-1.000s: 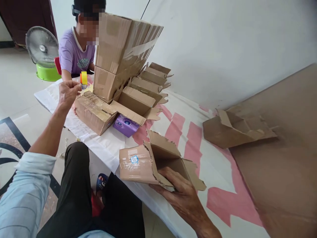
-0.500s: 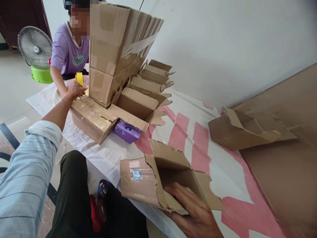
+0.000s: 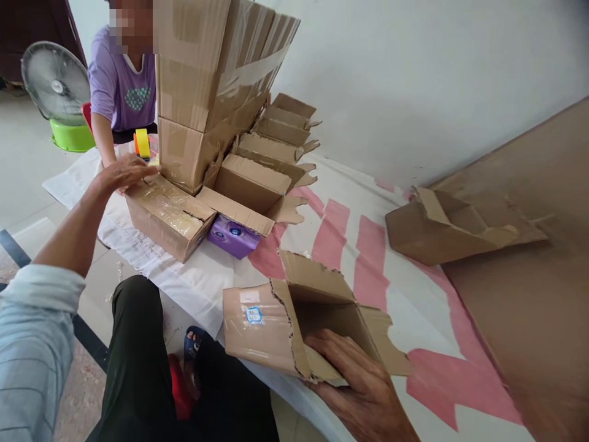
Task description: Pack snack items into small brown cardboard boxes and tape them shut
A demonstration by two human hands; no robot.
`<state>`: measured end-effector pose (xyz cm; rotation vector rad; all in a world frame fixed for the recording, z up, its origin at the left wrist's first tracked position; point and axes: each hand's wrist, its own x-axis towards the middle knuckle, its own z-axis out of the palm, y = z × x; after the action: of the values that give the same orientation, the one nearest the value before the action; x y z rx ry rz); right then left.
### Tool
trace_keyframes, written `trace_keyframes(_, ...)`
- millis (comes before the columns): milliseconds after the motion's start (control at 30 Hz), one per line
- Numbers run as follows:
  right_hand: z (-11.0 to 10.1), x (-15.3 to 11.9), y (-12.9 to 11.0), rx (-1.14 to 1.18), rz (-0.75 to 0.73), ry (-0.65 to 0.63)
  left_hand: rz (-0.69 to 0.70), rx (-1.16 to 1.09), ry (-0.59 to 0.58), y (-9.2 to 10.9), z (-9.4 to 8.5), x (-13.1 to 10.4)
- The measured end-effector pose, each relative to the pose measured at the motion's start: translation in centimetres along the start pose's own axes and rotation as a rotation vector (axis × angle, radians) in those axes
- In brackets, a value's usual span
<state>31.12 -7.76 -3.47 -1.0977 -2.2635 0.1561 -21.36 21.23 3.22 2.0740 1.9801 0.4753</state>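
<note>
My right hand (image 3: 356, 383) grips the near side of an open cardboard box (image 3: 257, 331), fingers inside its mouth and thumb outside. That box lies on its side at the table's front edge, torn-edged flaps spread. My left hand (image 3: 124, 172) reaches to the far left end of a taped cardboard box (image 3: 168, 215), its fingers stretched out over the top. Just beyond it stands a yellow and orange tape dispenser (image 3: 142, 143). A purple printed box (image 3: 233, 236) sits right of the taped box, partly under a cardboard flap.
A tall stack of cardboard boxes (image 3: 184, 92) rises behind, with several open boxes (image 3: 253, 178) along its right side. Another open box (image 3: 414, 236) lies by a large cardboard sheet (image 3: 515, 294). Across the table sits a person in purple (image 3: 138, 92); a fan (image 3: 55, 83) stands behind.
My left hand has moved slightly left in view, and its bunched fingers have straightened over the taped box. My right hand keeps its grip. The whole view has shifted a little.
</note>
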Motion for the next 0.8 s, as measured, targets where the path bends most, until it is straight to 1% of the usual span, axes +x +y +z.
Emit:
trace_keyframes(33,-0.1,0.1,-0.1,0.008,0.009,-0.002,0.003,0.018,-0.037,0.1,-0.1,-1.1)
trace_keyframes(100,-0.2,0.4,-0.4,0.013,0.018,-0.012,0.018,0.073,-0.04,0.6,0.0,-3.5)
trace_keyframes(200,-0.1,0.9,-0.8,-0.005,0.002,-0.013,0.084,0.192,0.04,2.1,0.1,-6.6)
trace_keyframes(267,0.0,1.1,-1.1,-0.013,0.0,0.002,0.165,0.26,0.081,3.8,0.5,-8.1)
trace_keyframes(333,0.0,1.2,-1.3,-0.012,0.005,0.01,0.287,0.3,0.074,5.9,1.3,-9.1)
trace_keyframes(400,0.0,1.3,-1.4,-0.01,0.01,0.006,0.42,0.306,0.021,8.3,2.5,-9.7)
trace_keyframes(433,-0.1,1.3,-1.4,-0.009,0.012,0.003,0.463,0.303,-0.002,9.3,3.3,-9.9)
trace_keyframes(500,-0.2,1.3,-1.4,-0.003,0.02,0.003,0.49,0.297,-0.038,10.8,4.5,-10.2)
trace_keyframes(533,-0.3,1.3,-1.4,0.003,0.026,0.004,0.489,0.296,-0.053,11.1,4.8,-10.4)
trace_keyframes(567,-0.5,1.2,-1.4,0.012,0.036,0.003,0.489,0.294,-0.067,11.0,4.8,-10.7)
trace_keyframes(633,-0.9,0.9,-1.3,0.037,0.055,0.002,0.501,0.277,-0.102,9.8,4.0,-11.4)
trace_keyframes(700,-1.2,0.6,-1.2,0.062,0.078,0.01,0.517,0.225,-0.158,7.7,2.1,-12.4)
trace_keyframes(800,-1.4,0.1,-0.9,0.084,0.109,0.038,0.465,0.087,-0.28,4.5,-1.5,-13.7)
